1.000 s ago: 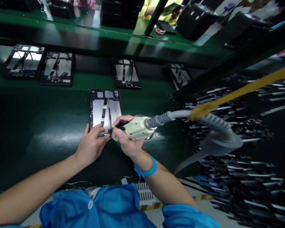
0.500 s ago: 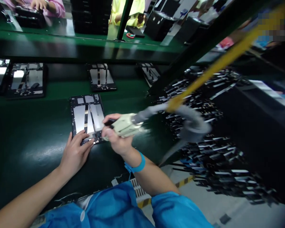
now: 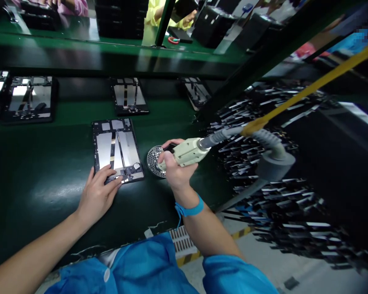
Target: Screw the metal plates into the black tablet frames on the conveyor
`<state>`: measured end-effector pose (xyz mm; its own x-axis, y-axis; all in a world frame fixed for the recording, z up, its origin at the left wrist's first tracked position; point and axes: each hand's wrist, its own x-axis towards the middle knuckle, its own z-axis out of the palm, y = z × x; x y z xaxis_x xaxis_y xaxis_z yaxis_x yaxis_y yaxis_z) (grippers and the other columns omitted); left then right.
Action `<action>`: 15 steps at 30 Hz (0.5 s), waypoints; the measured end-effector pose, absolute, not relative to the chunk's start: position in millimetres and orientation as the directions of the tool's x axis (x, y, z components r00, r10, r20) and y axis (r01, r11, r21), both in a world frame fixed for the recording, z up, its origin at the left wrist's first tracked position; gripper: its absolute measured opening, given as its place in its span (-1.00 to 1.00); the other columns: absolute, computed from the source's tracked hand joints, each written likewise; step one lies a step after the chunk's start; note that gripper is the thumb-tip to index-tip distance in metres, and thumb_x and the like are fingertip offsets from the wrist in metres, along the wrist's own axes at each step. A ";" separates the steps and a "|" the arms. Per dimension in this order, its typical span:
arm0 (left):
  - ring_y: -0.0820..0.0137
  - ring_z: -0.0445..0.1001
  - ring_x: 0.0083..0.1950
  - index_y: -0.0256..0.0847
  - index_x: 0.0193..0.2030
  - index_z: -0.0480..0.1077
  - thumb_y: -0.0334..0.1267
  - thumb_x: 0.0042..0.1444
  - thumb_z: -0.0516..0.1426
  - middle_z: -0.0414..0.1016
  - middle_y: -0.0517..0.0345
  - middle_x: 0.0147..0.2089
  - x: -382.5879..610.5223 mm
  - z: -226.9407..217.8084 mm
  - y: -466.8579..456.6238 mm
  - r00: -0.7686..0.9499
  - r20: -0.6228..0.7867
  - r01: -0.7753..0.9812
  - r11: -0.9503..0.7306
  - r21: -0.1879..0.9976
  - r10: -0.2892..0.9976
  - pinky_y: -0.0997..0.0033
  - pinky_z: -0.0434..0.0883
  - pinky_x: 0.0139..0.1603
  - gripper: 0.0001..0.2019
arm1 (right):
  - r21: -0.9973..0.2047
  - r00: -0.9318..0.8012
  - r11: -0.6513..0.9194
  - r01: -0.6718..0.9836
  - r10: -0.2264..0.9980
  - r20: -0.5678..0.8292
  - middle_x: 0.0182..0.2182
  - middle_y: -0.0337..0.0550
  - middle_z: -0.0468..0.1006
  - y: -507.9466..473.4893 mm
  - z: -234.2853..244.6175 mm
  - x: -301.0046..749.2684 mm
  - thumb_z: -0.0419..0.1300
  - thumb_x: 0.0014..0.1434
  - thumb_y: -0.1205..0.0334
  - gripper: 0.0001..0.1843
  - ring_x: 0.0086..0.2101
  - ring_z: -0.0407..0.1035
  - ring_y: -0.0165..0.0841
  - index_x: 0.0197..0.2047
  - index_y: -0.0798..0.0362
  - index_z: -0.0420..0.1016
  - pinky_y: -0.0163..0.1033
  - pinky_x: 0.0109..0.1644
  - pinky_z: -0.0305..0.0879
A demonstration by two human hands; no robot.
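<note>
Closest to my camera, the blue smock [image 3: 147,267] filled part of the bottom edge. I had the left hand [image 3: 96,196] laid open, fingers loosely spread, on the lower left part of the opened tablet [image 3: 118,149], which lay flat on the green bench [image 3: 61,159]. My right hand [image 3: 179,175], a blue wrist strap [image 3: 194,209] below it, was closed around the pale green driver [image 3: 188,153]; I couldn't tell whether its tip touched the round perforated dish [image 3: 152,161] beneath. The dish sat just right of the tablet, apart from it. A grey cable [image 3: 225,134] ran from the driver's rear to a yellow strap [image 3: 313,90]. Beyond, four more opened tablets [image 3: 129,96] lay in a row, and across a green ledge [image 3: 79,45] I saw a co-worker's yellow sleeve [image 3: 155,12] near a tall black stack [image 3: 121,18].
</note>
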<state>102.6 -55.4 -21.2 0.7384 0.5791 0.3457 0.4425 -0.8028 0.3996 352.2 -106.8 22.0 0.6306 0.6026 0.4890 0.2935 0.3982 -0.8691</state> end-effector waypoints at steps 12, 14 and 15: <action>0.00 0.44 0.33 -0.11 0.05 0.59 -0.32 0.40 0.13 0.56 -0.07 0.12 105.1 -23.4 -55.9 0.721 0.357 0.444 -0.791 0.421 0.594 -0.38 0.26 0.36 -0.78 | -0.891 0.667 0.375 0.254 0.600 0.443 -0.30 -0.26 0.55 -106.9 28.7 351.9 0.34 0.19 0.20 -0.75 -0.55 0.42 -0.47 -0.08 0.00 0.44 -0.27 -0.45 0.43; 0.02 0.45 0.33 -0.12 0.08 0.55 -0.29 0.39 0.13 0.56 -0.07 0.12 106.5 -23.8 -56.2 0.713 0.353 0.447 -0.781 0.437 0.605 -0.35 0.25 0.38 -0.78 | -0.888 0.680 0.386 0.250 0.583 0.445 -0.30 -0.26 0.53 -108.4 39.2 345.5 0.32 0.21 0.18 -0.76 -0.56 0.41 -0.47 -0.08 -0.02 0.41 -0.27 -0.48 0.40; 0.03 0.45 0.33 -0.14 0.10 0.53 -0.28 0.39 0.14 0.57 -0.08 0.12 107.1 -23.8 -56.2 0.711 0.352 0.445 -0.778 0.444 0.608 -0.33 0.24 0.39 -0.78 | -0.882 0.677 0.405 0.243 0.580 0.453 -0.29 -0.26 0.52 -108.8 44.4 340.1 0.31 0.22 0.16 -0.75 -0.57 0.41 -0.47 -0.06 -0.04 0.40 -0.27 -0.50 0.39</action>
